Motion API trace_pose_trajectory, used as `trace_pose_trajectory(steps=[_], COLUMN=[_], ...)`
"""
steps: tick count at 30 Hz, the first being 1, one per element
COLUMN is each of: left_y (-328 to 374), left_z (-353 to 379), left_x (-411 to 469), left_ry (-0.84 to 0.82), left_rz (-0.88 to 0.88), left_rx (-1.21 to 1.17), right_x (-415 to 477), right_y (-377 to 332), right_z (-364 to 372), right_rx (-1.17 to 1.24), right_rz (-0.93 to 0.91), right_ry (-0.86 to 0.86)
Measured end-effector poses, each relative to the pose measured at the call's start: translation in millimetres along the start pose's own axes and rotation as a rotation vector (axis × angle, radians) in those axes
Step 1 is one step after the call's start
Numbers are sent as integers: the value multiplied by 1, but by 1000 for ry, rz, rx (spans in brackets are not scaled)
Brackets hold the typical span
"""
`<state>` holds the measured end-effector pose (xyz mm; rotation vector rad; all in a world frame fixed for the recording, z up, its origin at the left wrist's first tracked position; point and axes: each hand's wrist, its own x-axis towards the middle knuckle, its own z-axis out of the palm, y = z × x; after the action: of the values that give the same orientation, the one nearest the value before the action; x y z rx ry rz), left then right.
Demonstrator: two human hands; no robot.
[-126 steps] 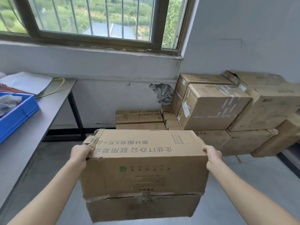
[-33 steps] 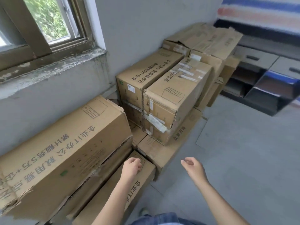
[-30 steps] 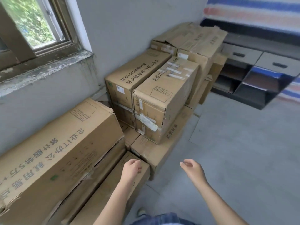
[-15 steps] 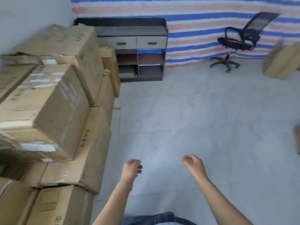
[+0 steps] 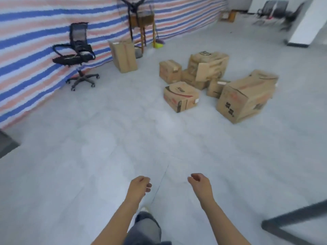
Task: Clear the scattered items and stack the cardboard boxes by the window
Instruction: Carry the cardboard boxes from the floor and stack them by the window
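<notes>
Now, head view. The long printed cardboard box carried in both hands a few seconds ago is no longer held. It was last seen set on the pile under the window, and the view has since been swung away from that pile, which is out of frame. The left hand (image 5: 139, 185) and the right hand (image 5: 200, 183) are held low in front, both empty, with fingers loosely curled. One delivery is judged complete and a fresh fetch begun.

The remaining work is seen ahead and to the right. A cluster of scattered brown cardboard boxes (image 5: 215, 88) lies on the grey tiled floor (image 5: 106, 138), well apart from both hands.
- Nearest: a squat brown box with a red stripe (image 5: 181, 96).
- Near it on the right: a large brown box with dark print (image 5: 246, 99).
- Behind: a torn box with a loose flap (image 5: 208, 68) and a small taped box (image 5: 169, 71).
- Apart from the cluster: a tall upright cardboard box (image 5: 123, 55) by the blue-and-red striped tarpaulin (image 5: 35, 41).

Nothing is seen lying on the floor between the hands and the cluster. A black mesh office chair (image 5: 77, 53) stands well to the left, off the line. A dark metal bar (image 5: 292, 220) at lower right is near the right arm; it is probably a surface frame, to be skirted. The torn box is judged likely to sag when lifted.
</notes>
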<state>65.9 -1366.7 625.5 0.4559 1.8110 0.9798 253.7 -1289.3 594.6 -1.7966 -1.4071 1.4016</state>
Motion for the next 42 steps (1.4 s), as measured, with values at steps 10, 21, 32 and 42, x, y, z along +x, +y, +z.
trace_pose_trajectory(steps=[10, 21, 32, 42], left_y=[103, 168, 248, 357], left_z=[13, 5, 81, 150], left_x=[119, 250, 360, 452], left_ry=[-108, -115, -132, -122], left_rz=[75, -36, -88, -36], left_rx=[20, -26, 43, 64], right_x=[100, 205, 348, 510], right_y=[-61, -127, -157, -240], right_z=[-8, 28, -6, -36], right_rx=[55, 41, 72, 94], right_rz=[85, 164, 247, 149], right_ry=[193, 189, 223, 123])
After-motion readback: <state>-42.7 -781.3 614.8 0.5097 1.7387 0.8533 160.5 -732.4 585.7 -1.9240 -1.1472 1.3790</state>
